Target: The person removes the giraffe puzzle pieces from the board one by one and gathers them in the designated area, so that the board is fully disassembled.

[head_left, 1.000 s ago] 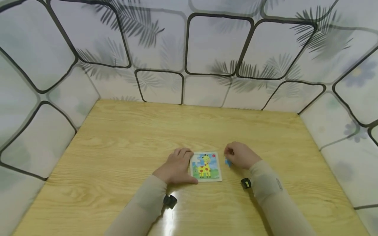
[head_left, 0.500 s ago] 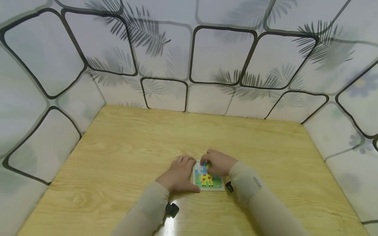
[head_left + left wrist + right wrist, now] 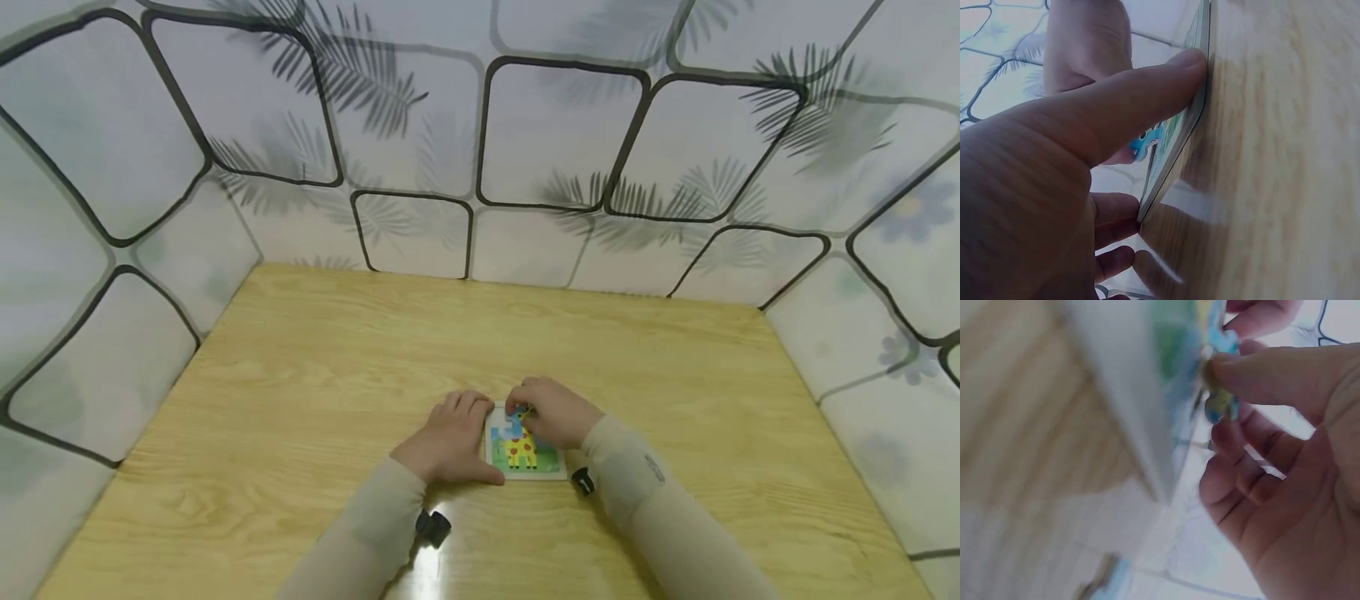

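A jigsaw puzzle board [image 3: 564,477] with a giraffe picture and a pale frame lies on the table. My left hand [image 3: 452,442] steadies it in the head view, fingers at the far left corner and thumb along the near edge. Its straight thumb [image 3: 1147,84] rests at the frame in the left wrist view. Over the upper part of the board, my right hand [image 3: 553,412] pinches a small puzzle piece [image 3: 1225,405], blue and yellow, between thumb and fingertips. That hand covers the giraffe's head and the upper right of the picture.
The wooden table [image 3: 360,350] reaches back to a patterned wall covering [image 3: 555,133], which also rises at both sides. Black wrist cameras [image 3: 433,528] hang under the sleeves. A blurred blue-and-brown thing [image 3: 1107,578] shows low in the right wrist view.
My right hand has moved left from the table beside the board to over its upper part, where it stays during the last half second. The left hand keeps its place on the board.
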The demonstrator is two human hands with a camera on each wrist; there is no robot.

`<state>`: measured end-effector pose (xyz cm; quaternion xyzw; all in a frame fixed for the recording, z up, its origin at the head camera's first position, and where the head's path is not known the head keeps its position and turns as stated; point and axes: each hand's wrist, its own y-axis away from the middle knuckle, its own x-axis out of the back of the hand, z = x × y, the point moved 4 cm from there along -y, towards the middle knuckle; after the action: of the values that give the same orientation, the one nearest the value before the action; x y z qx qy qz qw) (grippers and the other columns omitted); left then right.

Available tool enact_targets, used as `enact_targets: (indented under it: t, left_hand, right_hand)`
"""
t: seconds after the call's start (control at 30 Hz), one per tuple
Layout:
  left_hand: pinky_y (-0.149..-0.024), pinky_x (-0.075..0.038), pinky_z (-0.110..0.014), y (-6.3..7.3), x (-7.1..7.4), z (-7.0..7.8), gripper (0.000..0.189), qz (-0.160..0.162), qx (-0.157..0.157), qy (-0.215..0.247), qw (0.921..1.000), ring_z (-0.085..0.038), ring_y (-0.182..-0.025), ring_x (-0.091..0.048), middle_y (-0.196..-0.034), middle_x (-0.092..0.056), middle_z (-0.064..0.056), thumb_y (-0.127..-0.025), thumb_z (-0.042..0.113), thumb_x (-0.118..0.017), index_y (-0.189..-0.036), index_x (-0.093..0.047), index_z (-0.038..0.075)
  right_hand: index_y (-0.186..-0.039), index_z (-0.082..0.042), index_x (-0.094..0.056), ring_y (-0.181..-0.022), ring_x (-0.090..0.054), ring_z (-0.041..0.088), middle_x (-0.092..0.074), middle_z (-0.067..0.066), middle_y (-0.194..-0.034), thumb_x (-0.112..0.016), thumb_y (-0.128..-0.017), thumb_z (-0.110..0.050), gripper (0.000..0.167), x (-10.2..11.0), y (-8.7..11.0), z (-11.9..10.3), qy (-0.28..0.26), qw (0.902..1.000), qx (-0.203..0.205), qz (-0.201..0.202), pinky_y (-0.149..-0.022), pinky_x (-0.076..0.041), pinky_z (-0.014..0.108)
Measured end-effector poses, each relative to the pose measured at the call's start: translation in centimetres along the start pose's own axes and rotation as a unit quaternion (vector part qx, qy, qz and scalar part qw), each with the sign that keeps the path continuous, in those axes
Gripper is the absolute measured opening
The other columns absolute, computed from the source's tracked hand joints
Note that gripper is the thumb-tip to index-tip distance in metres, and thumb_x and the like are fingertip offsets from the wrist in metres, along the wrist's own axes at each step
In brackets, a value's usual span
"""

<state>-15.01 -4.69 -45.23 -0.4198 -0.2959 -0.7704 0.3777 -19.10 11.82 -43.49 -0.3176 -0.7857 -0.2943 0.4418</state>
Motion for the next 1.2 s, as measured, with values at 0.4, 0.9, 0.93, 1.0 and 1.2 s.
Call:
enact_targets:
  t: [0.4, 0.9, 0.93, 1.0, 1.2]
  left_hand:
    - [-0.114, -0.031, -0.047, -0.2, 0.0, 0.0, 0.107, -0.006, 0.008, -0.003, 0.9999, -0.029, -0.137, -0.033, -0.150, -0.039, -0.008, -0.070, 0.064, -0.082, -0.150, -0.040, 0.006]
    - [-0.114, -0.030, -0.049, 0.0, -0.3, -0.1, 0.104, -0.009, 0.003, 0.007, 0.9999, -0.031, -0.138, -0.032, -0.148, -0.039, -0.010, -0.072, 0.059, -0.083, -0.149, -0.040, 0.004]
    - [-0.114, -0.030, -0.049, 0.0, -0.3, -0.2, 0.105, -0.010, 0.001, 0.008, 0.9999, -0.031, -0.138, -0.032, -0.148, -0.039, -0.010, -0.072, 0.059, -0.083, -0.149, -0.040, 0.003]
    - [-0.114, -0.030, -0.049, 0.0, -0.4, -0.2, 0.105, -0.012, 0.000, 0.006, 0.9999, -0.031, -0.138, -0.032, -0.148, -0.039, -0.010, -0.072, 0.059, -0.083, -0.149, -0.039, 0.003]
    - [-0.115, -0.029, -0.048, -0.1, -0.3, -0.2, 0.106, -0.008, 0.002, -0.003, 1.0000, -0.031, -0.138, -0.032, -0.149, -0.039, -0.010, -0.071, 0.061, -0.082, -0.149, -0.039, 0.004]
  right_hand:
    - [-0.108, -0.018, -0.072, -0.087, -0.061, 0.010, -0.068, -0.008, -0.096, -0.072, -0.094, -0.016, 0.014, 2.5, 2.4, 2.6, -0.134, 0.9871, -0.044, 0.076, -0.076, -0.052, 0.033]
    - [-0.116, -0.010, -0.073, -0.097, -0.066, 0.018, -0.072, 0.001, -0.107, -0.070, -0.096, -0.027, 0.027, 5.6, 10.4, 11.3, -0.147, 0.9742, -0.165, 0.046, -0.087, -0.054, 0.046]
    - [-0.115, -0.011, -0.074, -0.099, -0.066, 0.020, -0.072, 0.001, -0.108, -0.070, -0.095, -0.027, 0.026, 5.4, 10.7, 11.6, -0.146, 0.9732, -0.173, 0.038, -0.088, -0.053, 0.047]
    - [-0.113, -0.011, -0.075, -0.101, -0.066, 0.022, -0.073, 0.001, -0.108, -0.070, -0.095, -0.025, 0.023, 4.9, 11.1, 11.8, -0.138, 0.9746, -0.176, 0.021, -0.089, -0.053, 0.049]
    - [-0.108, -0.009, -0.076, -0.102, -0.066, 0.028, -0.074, 0.002, -0.105, -0.070, -0.094, -0.014, 0.016, 4.1, 11.0, 11.5, -0.095, 0.9820, -0.162, 0.013, -0.090, -0.053, 0.051]
